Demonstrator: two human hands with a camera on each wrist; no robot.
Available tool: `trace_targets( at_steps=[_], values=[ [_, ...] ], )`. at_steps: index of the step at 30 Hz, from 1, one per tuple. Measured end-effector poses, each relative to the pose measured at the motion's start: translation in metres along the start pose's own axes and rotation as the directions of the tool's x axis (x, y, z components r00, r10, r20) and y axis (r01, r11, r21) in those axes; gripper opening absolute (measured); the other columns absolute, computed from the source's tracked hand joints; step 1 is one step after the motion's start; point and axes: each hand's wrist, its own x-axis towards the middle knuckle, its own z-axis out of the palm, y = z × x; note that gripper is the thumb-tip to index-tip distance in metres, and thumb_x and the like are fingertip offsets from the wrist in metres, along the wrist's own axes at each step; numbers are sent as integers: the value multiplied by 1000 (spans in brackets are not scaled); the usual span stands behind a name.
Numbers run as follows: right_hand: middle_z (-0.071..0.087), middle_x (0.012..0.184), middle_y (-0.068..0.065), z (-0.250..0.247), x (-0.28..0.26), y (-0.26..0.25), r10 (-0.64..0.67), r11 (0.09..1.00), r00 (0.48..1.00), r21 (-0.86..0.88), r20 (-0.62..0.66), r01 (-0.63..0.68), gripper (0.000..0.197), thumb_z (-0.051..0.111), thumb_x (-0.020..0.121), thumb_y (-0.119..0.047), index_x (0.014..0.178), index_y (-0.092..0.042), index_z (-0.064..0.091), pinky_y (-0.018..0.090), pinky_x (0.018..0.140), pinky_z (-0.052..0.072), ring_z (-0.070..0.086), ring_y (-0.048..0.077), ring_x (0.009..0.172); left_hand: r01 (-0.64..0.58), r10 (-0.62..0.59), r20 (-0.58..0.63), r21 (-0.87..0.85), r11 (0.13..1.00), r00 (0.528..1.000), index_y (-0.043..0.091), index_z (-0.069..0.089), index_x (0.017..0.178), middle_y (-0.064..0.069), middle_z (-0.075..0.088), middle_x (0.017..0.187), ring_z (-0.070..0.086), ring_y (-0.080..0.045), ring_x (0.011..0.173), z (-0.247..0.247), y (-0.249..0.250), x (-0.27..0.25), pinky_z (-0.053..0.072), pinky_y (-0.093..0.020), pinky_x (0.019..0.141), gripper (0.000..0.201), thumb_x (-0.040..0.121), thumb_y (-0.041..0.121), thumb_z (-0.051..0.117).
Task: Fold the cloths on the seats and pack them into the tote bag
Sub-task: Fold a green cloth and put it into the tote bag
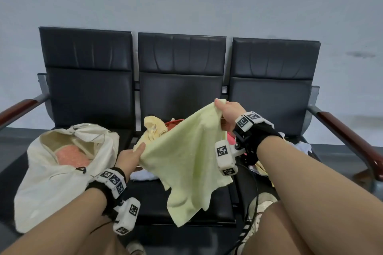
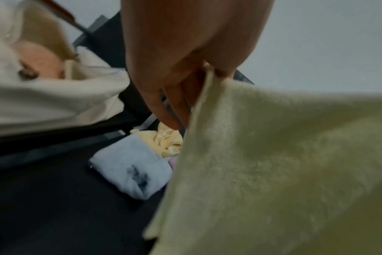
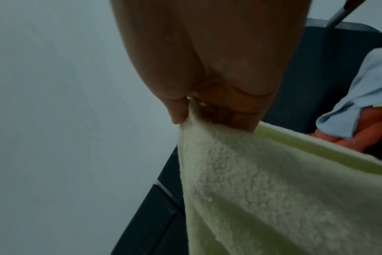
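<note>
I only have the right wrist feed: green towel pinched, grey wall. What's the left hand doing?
Observer: The left hand pinches the green towel at its other corner, lower than the right hand.
Operator: Tote bag?
Observer: The tote bag lies open on the left seat, with a pink cloth inside.
Operator: Unfolded cloths left?
Observer: Yes, a crumpled yellow cloth and a light blue cloth lie on the middle seat.

I hold a pale green cloth [image 1: 186, 159] spread at frame centre, hanging unfolded over the middle seat [image 1: 186, 211]. Lower left, the cream tote bag [image 1: 51, 184] slumps open, a pink cloth [image 1: 71, 156] inside.
</note>
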Motion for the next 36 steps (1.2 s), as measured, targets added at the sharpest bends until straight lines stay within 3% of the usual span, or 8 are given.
trace_targets(
  at_steps=[4, 9, 13, 17, 22, 28, 33, 36],
  values=[
    [62, 86, 20, -3, 6, 6, -33, 994, 998, -109, -58, 26, 48, 61, 90, -44, 103, 3, 64, 56, 85, 53, 63, 36, 77, 281, -212, 195, -465, 840, 957, 17, 68, 120, -11, 73, 114, 70, -29, 105, 1, -8, 6, 53, -47, 97, 82, 65, 78, 72],
    [69, 96, 13, -6, 3, -1, 13, 985, 997, -173, -78, -26, 55, 66, 82, -53, 108, -5, 62, 44, 94, 52, 67, 32, 92, 204, 130, 495, -564, 800, 859, 26, 60, 127, -1, 69, 110, 65, -20, 92, 8, 13, -25, 53, -34, 69, 72, 63, 40, 90],
    [69, 109, 17, -2, 12, 7, 36, 998, 999, -48, 19, -35, 77, 87, 45, -30, 115, -9, 65, 54, 91, 54, 68, 37, 98, 71, 111, 383, -430, 900, 917, 30, 33, 144, -5, 58, 133, 59, -31, 120, 22, -3, -23, 54, -50, 92, 83, 82, -10, 69],
    [69, 108, 23, 5, -5, 1, -61, 997, 996, -36, 63, 63, 25, 66, 83, 7, 108, 2, 68, 53, 92, 53, 68, 39, 100, 50, -37, 157, -80, 996, 987, 5, 53, 137, -14, 68, 120, 68, -30, 104, 26, -28, -9, 55, -51, 94, 53, 87, 1, 70],
    [73, 98, 20, 1, 4, 7, -138, 972, 990, -196, -33, 129, 13, 67, 87, -13, 76, -17, 72, 53, 86, 56, 70, 37, 94, 80, -78, 30, -54, 995, 996, 5, 69, 93, -17, 72, 100, 68, -29, 88, 22, -24, -20, 55, -40, 78, 21, 90, 25, 72],
    [61, 77, 3, -7, 5, 4, -176, 907, 965, -413, -195, 82, 33, 68, 85, -41, 85, -8, 69, 30, 69, 47, 59, 22, 74, 136, -143, 23, -500, 855, 989, 5, 67, 111, -12, 72, 106, 69, -27, 99, -11, 12, -11, 56, -40, 88, 47, 80, 37, 81],
    [58, 86, 2, -19, 5, 2, -125, 950, 932, -314, -340, 12, 43, 69, 85, -48, 86, -7, 57, 28, 73, 40, 55, 25, 84, -72, 119, 36, -615, 785, 992, 15, 65, 108, -1, 69, 96, 70, -11, 77, -25, 71, -26, 55, -25, 63, 12, 97, 19, 62],
    [66, 92, 4, -25, 3, -3, -72, 975, 936, -221, -346, -7, 48, 67, 83, -53, 102, -8, 68, 28, 75, 42, 59, 26, 84, -248, 314, 32, -542, 803, 949, 23, 64, 121, 1, 71, 110, 69, -15, 94, -37, 96, -25, 56, -28, 74, 31, 96, 6, 60]
  ],
)
